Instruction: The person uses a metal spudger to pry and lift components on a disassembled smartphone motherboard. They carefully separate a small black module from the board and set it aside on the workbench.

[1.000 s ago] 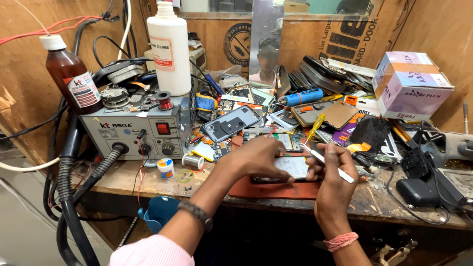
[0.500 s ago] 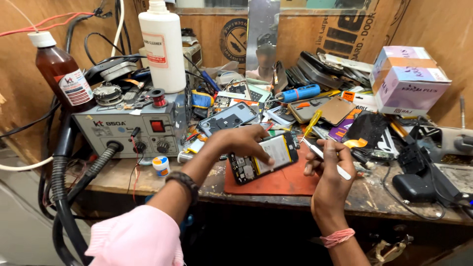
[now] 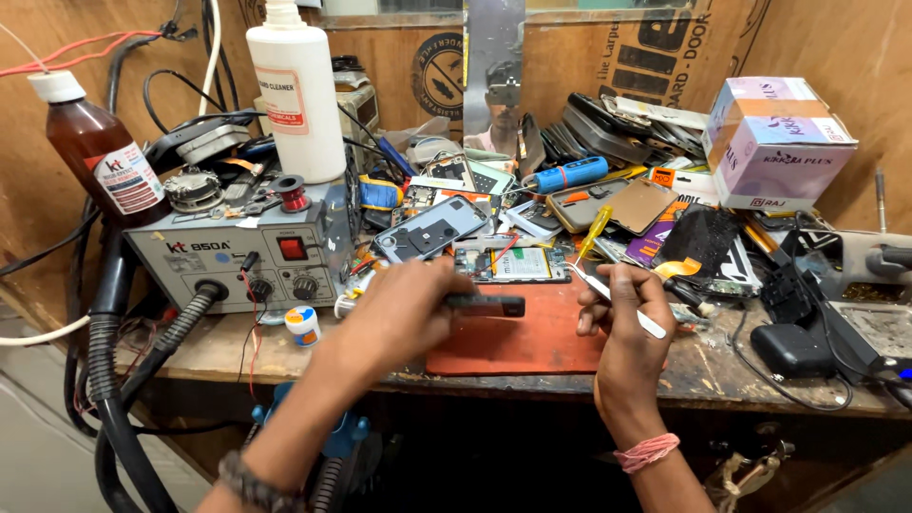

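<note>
My left hand (image 3: 399, 318) grips a dark phone (image 3: 486, 305) by its end, holding it edge-on just above the red work mat (image 3: 518, 340). My right hand (image 3: 625, 309) holds thin white tweezers (image 3: 608, 293) to the right of the phone, their tip pointing up and left towards an opened phone body (image 3: 511, 263) that lies behind the mat with its circuit board showing. A pink band circles my right wrist and a dark bracelet my left.
A grey hot-air rework station (image 3: 237, 252) with a black hose stands at the left, a brown bottle (image 3: 95, 152) and a white bottle (image 3: 296, 90) behind it. Phone parts, a yellow screwdriver (image 3: 594, 231), a blue tool (image 3: 568, 175) and a cardboard box (image 3: 774, 142) crowd the bench.
My left hand has turned the phone from screen-up to edge-on and brought it lower over the mat. My right hand with the tweezers has stayed about where it was.
</note>
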